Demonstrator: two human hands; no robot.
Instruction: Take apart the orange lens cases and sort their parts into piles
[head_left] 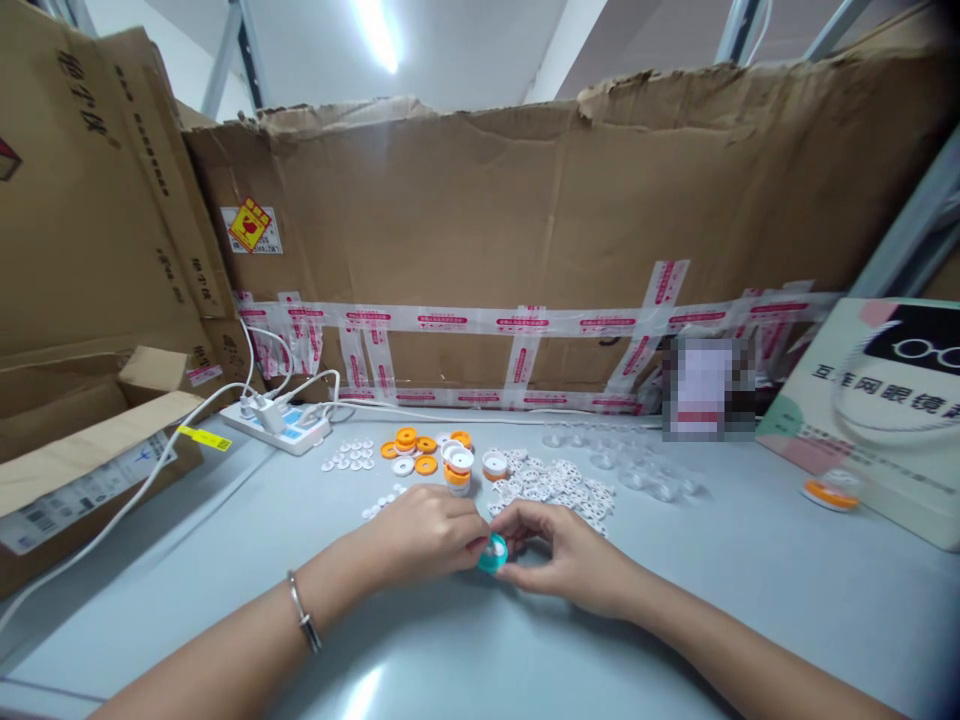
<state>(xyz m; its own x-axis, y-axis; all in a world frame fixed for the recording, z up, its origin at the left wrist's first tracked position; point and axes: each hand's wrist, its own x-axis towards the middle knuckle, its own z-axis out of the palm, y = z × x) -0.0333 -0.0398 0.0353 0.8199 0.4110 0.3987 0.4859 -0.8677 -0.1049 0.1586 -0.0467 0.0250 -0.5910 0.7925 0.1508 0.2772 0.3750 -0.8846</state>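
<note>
A small teal round piece (493,553) with something white inside is between my two hands above the grey table. My right hand (566,560) is closed on its right side, thumb below and fingers above. From the left, my left hand (435,530) reaches over it with fingers pressed together at its rim; the fingertips are partly hidden. Just behind are stacked orange and white round pieces (458,465), loose orange rings (426,465) and a pile of small white printed pieces (551,485).
Small white discs (351,456) lie left, clear plastic domes (645,470) right. A power strip (281,425) with cables and an open carton (97,470) stand left. At right, an orange-based clear piece (831,492) sits before a printed box (870,400). Cardboard (480,220) walls the back.
</note>
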